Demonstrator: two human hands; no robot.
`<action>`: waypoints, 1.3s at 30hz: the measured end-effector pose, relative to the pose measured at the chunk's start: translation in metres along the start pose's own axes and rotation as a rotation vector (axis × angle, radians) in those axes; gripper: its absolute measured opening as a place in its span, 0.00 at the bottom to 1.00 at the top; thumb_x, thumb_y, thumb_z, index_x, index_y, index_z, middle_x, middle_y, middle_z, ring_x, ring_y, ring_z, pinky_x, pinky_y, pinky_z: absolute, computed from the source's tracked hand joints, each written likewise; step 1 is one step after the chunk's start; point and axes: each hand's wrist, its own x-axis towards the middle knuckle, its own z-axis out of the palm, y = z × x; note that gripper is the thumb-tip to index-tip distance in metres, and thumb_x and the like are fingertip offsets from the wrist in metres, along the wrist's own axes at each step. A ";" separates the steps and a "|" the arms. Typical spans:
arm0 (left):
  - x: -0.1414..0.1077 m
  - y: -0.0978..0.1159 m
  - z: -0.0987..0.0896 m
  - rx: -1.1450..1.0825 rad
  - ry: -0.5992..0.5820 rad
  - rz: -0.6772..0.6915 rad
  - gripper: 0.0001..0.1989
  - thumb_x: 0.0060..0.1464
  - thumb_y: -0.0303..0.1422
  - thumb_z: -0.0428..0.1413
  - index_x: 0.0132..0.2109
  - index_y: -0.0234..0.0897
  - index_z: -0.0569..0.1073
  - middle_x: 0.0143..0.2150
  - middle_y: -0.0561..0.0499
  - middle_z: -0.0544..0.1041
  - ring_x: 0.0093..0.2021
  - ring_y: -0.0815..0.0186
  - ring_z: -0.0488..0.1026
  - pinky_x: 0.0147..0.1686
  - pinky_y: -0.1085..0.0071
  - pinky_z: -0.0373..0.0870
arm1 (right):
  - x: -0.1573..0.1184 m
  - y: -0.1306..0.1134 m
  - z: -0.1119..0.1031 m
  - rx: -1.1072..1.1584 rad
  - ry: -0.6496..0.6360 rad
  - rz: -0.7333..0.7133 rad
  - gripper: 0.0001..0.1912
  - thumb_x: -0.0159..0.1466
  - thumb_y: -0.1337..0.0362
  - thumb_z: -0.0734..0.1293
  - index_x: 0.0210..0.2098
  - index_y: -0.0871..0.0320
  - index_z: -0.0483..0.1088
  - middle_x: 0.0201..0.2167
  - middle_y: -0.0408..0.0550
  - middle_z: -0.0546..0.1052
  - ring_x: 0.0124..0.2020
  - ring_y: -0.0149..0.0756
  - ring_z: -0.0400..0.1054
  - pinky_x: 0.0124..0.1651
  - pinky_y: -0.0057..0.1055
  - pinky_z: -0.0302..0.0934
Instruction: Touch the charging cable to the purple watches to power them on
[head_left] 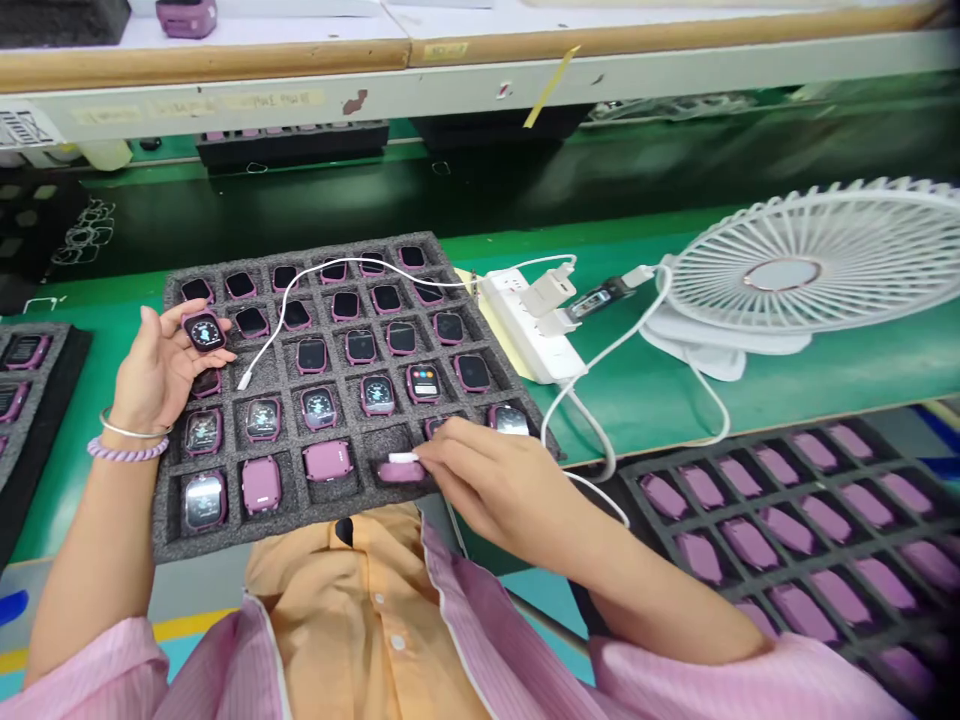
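Note:
In my left hand [169, 350] is a purple smartwatch case [204, 331] without a strap, its screen lit with a watch face; the fingers support it at the tray's left side. My right hand [480, 480] pinches a small white connector [403, 458] at the tray's front edge. The connector lies against a purple watch [401, 472] in a front-row slot; whether it is attached I cannot tell. Both hands are at a grey foam tray [289, 511] of watch cases, some screens lit, some dark, two backs up. A white cable tip [244, 380] rests on the tray near my left hand.
A white power strip [536, 330] with adapters and cables stands right of the tray, beside a white fan [817, 270]. Another tray of purple watches [787, 520] lies lower right. A further foam tray [37, 400] is at left. A shelf edge [480, 85] spans the back.

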 end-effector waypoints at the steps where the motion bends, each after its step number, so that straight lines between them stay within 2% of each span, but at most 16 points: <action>1: 0.000 0.000 0.000 0.004 0.004 -0.007 0.28 0.66 0.53 0.46 0.51 0.33 0.76 0.44 0.36 0.80 0.35 0.58 0.81 0.35 0.65 0.81 | 0.003 0.003 -0.001 -0.020 -0.013 0.020 0.12 0.71 0.73 0.58 0.37 0.60 0.71 0.31 0.46 0.69 0.31 0.33 0.63 0.32 0.31 0.51; 5: 0.000 0.001 0.000 -0.025 0.017 -0.038 0.28 0.64 0.55 0.50 0.50 0.34 0.76 0.45 0.37 0.80 0.37 0.58 0.81 0.35 0.64 0.81 | 0.013 0.010 0.007 -0.131 -0.096 0.043 0.10 0.67 0.75 0.63 0.32 0.59 0.71 0.31 0.47 0.68 0.30 0.34 0.62 0.32 0.31 0.49; 9: 0.002 0.003 -0.003 -0.106 0.033 -0.073 0.28 0.64 0.56 0.49 0.48 0.34 0.76 0.45 0.38 0.80 0.42 0.56 0.81 0.35 0.65 0.82 | 0.016 0.011 0.016 -0.119 -0.094 0.054 0.07 0.68 0.74 0.65 0.34 0.60 0.72 0.32 0.46 0.69 0.31 0.34 0.61 0.33 0.30 0.50; 16: 0.004 0.003 -0.008 -0.132 0.074 -0.096 0.27 0.64 0.56 0.48 0.46 0.37 0.76 0.45 0.41 0.80 0.33 0.62 0.79 0.31 0.68 0.80 | 0.016 0.013 0.017 -0.141 -0.134 0.059 0.08 0.69 0.73 0.64 0.34 0.59 0.72 0.33 0.47 0.70 0.33 0.35 0.63 0.35 0.31 0.51; 26: 0.004 0.003 -0.007 -0.134 0.076 -0.096 0.26 0.62 0.57 0.50 0.46 0.38 0.76 0.44 0.41 0.79 0.34 0.61 0.79 0.33 0.67 0.81 | 0.022 0.014 0.020 -0.173 -0.133 0.003 0.11 0.69 0.72 0.64 0.30 0.59 0.70 0.30 0.46 0.69 0.30 0.34 0.62 0.33 0.32 0.48; 29: 0.005 0.002 -0.008 -0.142 0.077 -0.098 0.27 0.63 0.57 0.48 0.46 0.38 0.76 0.43 0.42 0.79 0.35 0.61 0.79 0.32 0.69 0.80 | 0.022 0.015 0.018 -0.184 -0.102 -0.011 0.12 0.70 0.73 0.63 0.30 0.59 0.70 0.29 0.46 0.70 0.30 0.34 0.62 0.33 0.33 0.48; 33: 0.005 0.000 -0.009 -0.159 0.062 -0.093 0.27 0.63 0.56 0.50 0.47 0.37 0.76 0.43 0.41 0.79 0.35 0.60 0.79 0.33 0.67 0.81 | 0.028 0.021 0.006 -0.212 0.059 0.053 0.11 0.72 0.71 0.61 0.35 0.59 0.73 0.33 0.46 0.73 0.33 0.33 0.64 0.35 0.30 0.50; 35: 0.005 -0.001 -0.009 -0.165 0.060 -0.095 0.26 0.63 0.56 0.50 0.47 0.37 0.75 0.42 0.42 0.79 0.36 0.60 0.79 0.33 0.66 0.81 | 0.038 0.023 0.002 -0.142 0.067 0.001 0.11 0.73 0.71 0.61 0.39 0.57 0.75 0.37 0.46 0.74 0.34 0.31 0.65 0.37 0.29 0.51; 39: 0.004 -0.001 -0.008 -0.167 0.069 -0.096 0.28 0.63 0.57 0.49 0.48 0.36 0.74 0.43 0.41 0.79 0.35 0.61 0.79 0.35 0.66 0.81 | 0.067 0.018 0.006 -0.064 -0.118 -0.314 0.12 0.69 0.74 0.63 0.40 0.55 0.76 0.41 0.49 0.72 0.38 0.34 0.63 0.43 0.32 0.49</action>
